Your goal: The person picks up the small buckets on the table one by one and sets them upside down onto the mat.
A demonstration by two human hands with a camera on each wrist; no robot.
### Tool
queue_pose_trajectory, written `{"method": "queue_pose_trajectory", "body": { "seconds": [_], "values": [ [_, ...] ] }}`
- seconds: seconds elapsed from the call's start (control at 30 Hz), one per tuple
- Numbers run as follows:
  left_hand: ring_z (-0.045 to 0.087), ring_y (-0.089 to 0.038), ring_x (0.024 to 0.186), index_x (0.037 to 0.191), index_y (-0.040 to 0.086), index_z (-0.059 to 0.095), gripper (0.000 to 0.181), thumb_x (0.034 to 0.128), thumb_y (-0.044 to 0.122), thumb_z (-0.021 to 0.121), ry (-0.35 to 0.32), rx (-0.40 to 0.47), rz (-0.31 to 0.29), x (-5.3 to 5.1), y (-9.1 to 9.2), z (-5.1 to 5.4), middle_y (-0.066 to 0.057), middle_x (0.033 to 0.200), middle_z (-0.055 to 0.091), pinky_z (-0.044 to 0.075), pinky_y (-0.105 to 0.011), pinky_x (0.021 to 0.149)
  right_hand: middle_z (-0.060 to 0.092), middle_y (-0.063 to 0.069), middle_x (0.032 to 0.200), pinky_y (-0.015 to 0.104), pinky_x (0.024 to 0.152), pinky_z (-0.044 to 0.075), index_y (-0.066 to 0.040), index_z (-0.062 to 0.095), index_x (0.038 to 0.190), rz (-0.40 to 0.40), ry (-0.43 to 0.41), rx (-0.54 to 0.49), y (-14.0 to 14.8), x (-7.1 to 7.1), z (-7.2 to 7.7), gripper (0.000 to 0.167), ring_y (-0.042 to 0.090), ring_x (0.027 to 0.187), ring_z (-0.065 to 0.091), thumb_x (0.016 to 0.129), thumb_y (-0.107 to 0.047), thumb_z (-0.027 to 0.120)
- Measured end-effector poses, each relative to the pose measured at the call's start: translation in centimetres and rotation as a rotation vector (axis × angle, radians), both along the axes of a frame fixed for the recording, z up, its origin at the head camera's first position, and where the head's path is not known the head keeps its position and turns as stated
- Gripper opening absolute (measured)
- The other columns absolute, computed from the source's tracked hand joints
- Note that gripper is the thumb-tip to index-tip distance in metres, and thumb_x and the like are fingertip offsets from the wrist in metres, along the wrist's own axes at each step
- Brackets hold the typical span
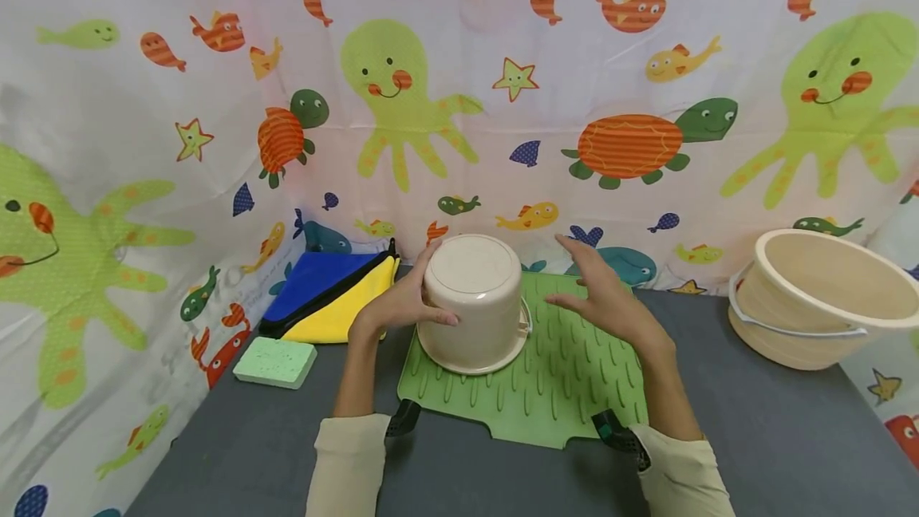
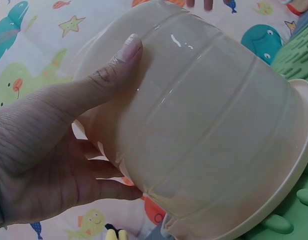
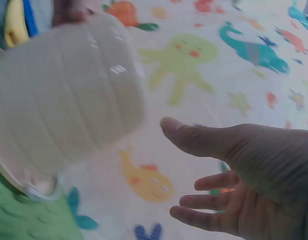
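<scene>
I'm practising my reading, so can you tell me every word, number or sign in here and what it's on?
There are no words, numbers or signs that can be read.
Upside-down bucket, other bucket, green mat and sponge: no writing seen.
Wall sheet: sea-animal pictures, no letters seen.
Dark wrist devices: too small to tell whether anything is written there.
</scene>
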State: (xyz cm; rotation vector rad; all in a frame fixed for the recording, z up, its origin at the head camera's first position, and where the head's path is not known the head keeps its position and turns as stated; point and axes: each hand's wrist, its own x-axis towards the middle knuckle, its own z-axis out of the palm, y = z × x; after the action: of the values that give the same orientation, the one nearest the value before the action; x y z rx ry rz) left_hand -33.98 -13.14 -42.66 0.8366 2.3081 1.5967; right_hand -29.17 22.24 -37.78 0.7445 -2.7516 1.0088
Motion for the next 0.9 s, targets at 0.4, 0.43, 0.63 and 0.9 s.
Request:
{"method": "queue_pose_trajectory", "body": {
  "seconds": [0.4, 0.43, 0.63, 0.9],
  "values": [
    [0.032, -0.030, 0.157, 0.166, 0.041, -0.003, 0.130, 0.0800, 0.025, 0.093, -0.013, 0.016, -0.008, 0.3, -0.3, -0.2, -0.002, 0.171, 0.025, 0.021, -0.064, 0.130, 0.051, 0.017, 0.152, 0.002, 0.087, 0.045, -0.014, 0.033, 0.164, -0.413, 0.134, -0.306, 9.2, 1.9, 1.7, 0.070, 0.019, 0.126, 0.063, 0.104, -0.023, 0.066],
    [0.033, -0.030, 0.157, 0.166, 0.042, -0.003, 0.130, 0.0800, 0.025, 0.093, -0.016, 0.017, -0.010, 0.3, -0.3, -0.2, -0.002, 0.171, 0.025, 0.022, -0.064, 0.130, 0.057, 0.010, 0.143, 0.000, 0.083, 0.043, -0.013, 0.035, 0.163, -0.496, 0.115, -0.360, 10.0, 2.0, 1.7, 0.068, 0.010, 0.117, 0.064, 0.104, -0.024, 0.065],
    [0.034, -0.029, 0.156, 0.166, 0.041, -0.004, 0.131, 0.0799, 0.027, 0.093, -0.018, 0.023, -0.014, 0.3, -0.1, -0.1, -0.002, 0.170, 0.028, 0.023, -0.063, 0.129, 0.053, -0.010, 0.097, 0.008, 0.059, 0.046, -0.019, 0.050, 0.138, -0.952, -0.116, -1.042, 13.5, 2.7, 2.5, 0.040, -0.004, 0.070, 0.056, 0.100, -0.023, 0.064],
    [0.036, -0.027, 0.155, 0.165, 0.045, -0.003, 0.130, 0.0795, 0.029, 0.093, -0.028, 0.036, -0.012, 0.0, -0.2, -0.3, 0.001, 0.169, 0.029, 0.027, -0.062, 0.128, 0.030, -0.014, 0.126, 0.012, 0.061, 0.037, -0.027, 0.039, 0.108, -1.191, -0.092, -1.398, 16.9, 4.4, 1.9, 0.023, 0.002, 0.091, 0.040, 0.101, -0.016, 0.058]
  ]
}}
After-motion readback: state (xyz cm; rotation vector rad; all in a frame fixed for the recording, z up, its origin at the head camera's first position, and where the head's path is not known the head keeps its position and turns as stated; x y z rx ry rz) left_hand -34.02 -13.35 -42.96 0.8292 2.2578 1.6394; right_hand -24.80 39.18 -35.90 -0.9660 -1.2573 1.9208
